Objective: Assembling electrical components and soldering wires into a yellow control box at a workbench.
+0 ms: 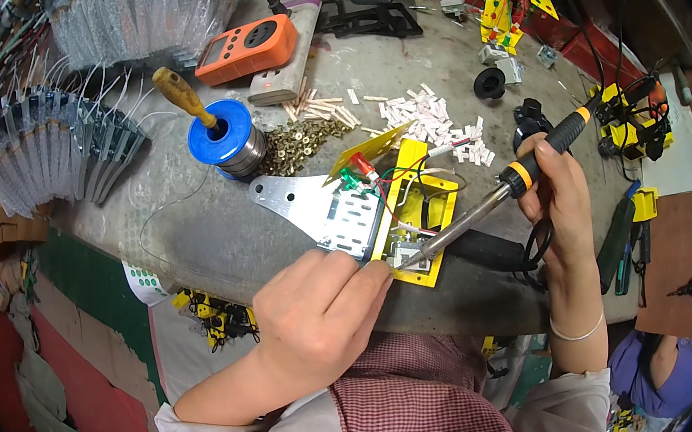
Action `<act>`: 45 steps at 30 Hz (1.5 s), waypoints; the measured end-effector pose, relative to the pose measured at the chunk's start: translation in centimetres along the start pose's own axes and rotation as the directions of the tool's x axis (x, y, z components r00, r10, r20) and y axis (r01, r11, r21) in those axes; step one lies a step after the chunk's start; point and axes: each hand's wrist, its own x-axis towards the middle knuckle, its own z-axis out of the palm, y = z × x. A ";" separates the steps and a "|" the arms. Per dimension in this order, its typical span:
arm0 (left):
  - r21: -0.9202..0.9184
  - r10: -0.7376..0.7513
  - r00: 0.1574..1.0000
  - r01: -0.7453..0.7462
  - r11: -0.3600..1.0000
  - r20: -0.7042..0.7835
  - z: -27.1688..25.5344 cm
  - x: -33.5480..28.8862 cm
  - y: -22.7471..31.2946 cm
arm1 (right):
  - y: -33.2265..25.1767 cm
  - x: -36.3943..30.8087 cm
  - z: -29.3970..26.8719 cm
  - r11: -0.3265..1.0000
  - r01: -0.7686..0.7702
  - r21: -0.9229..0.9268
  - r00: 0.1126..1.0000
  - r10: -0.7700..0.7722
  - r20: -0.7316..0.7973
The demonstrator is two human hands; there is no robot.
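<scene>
Boards (53, 153) in clear wrap fan out at the far left of the counter (191, 252). Next comes a blue spool (220, 136), a wooden handle (179, 91) standing tilted in its hub, an orange meter (243, 49) beyond. Brass screws (298, 144) lie heaped beside the spool. The left hand (319, 314) bends over the near end of a metal plate (293, 203), fingertips at the housing (446, 204); I cannot tell what its grip pinches, if anything. The yellow housing lies open on the counter, wires inside, lamps (363, 165) by its upper left edge. White tubes (424, 116) are scattered beyond. The iron (517, 179) slants down into the housing, tip by a grey part (407, 252). The right hand (564, 193) has its grip closed around the iron. Tools (619, 245) lie farther right.
</scene>
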 end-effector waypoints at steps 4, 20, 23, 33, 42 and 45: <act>-0.006 0.000 1.000 0.000 1.000 0.013 0.2 0.2 0.0 | -0.1 0.0 0.0 1.000 0.003 -0.003 1.000 -0.003 -0.005; 0.131 -0.064 0.967 0.033 0.991 0.245 -2.7 1.8 -1.4 | 0.0 0.1 0.1 1.000 -0.020 -0.017 1.000 0.020 -0.007; 0.109 -0.033 0.949 -0.001 0.994 0.314 -3.7 3.9 -2.6 | -0.1 0.0 0.1 0.999 -0.005 -0.050 1.000 0.005 0.015; -0.254 0.000 0.880 0.137 0.957 0.475 1.5 5.8 -2.7 | -0.2 -0.1 0.2 0.996 0.020 -0.087 1.000 -0.021 -0.002; -0.148 0.026 0.996 -0.014 0.989 0.079 2.1 3.0 -3.1 | 0.0 0.4 0.3 0.998 -0.022 -0.060 1.000 0.023 0.001; -0.210 -0.055 0.998 0.056 0.976 0.013 2.2 2.0 -2.7 | 0.3 0.6 0.1 0.997 -0.049 -0.055 0.999 0.050 0.007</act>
